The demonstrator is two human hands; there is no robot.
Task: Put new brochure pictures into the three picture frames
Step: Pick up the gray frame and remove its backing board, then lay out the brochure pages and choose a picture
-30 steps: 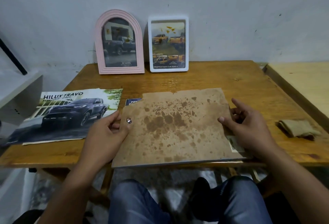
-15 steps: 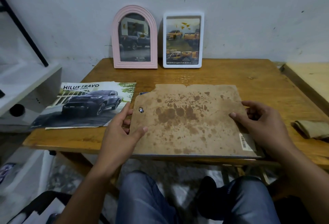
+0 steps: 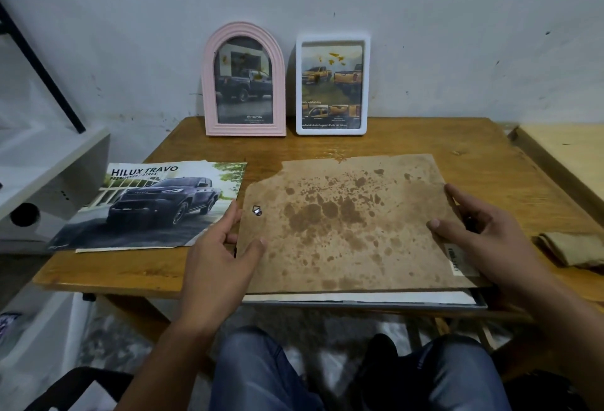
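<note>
A large picture frame lies face down at the table's front edge, its stained brown backing board upward; a grey frame edge and white paper show beneath. My left hand grips the board's left edge, thumb on top. My right hand holds the right edge near a barcode sticker. A pink arched frame and a white rectangular frame stand against the wall, each with a truck picture. A Hilux Travo brochure lies at left.
The wooden table stands against a grey wall. A folded brown cloth lies at the right edge. A second wooden surface adjoins on the right, and a white shelf on the left. My knees are under the table front.
The backing board's front edge has lifted slightly, and white paper and the grey frame now show beneath it. Both hands have stayed on its side edges, and the view has shifted left.
</note>
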